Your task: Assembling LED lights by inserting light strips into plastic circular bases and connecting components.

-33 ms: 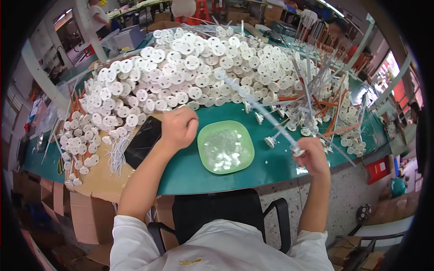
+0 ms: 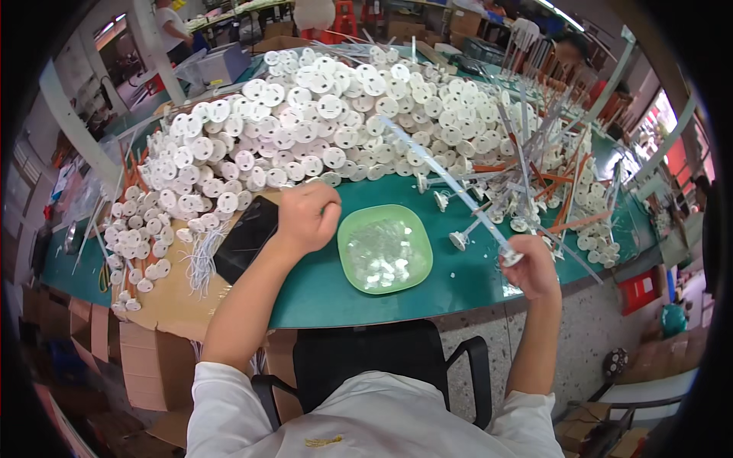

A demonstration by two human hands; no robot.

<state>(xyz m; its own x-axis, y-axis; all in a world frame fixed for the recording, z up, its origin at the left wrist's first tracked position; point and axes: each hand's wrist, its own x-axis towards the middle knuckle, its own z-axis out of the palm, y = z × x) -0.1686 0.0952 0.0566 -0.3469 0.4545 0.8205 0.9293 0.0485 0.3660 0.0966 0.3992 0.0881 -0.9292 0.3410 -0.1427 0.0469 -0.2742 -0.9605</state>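
Observation:
My right hand pinches a small white round disc at the near end of a long, pale, see-through strip. The strip slants up and to the left, its far end in front of the pile of white discs. Curled into a fist, my left hand is beside a dark flat slab; whatever its fingers hold, if anything, is hidden. Between the hands stands a light green square bowl with small clear flat pieces in it.
White disc-ended strips, some with orange stems, crowd the table's right side. More discs and a bundle of white cords are at the left, on cardboard. A black chair stands below the table edge. A person stands far left.
The strip in my right hand was smeared before and now shows sharper. The whole view has shifted slightly; both hands keep the same grip.

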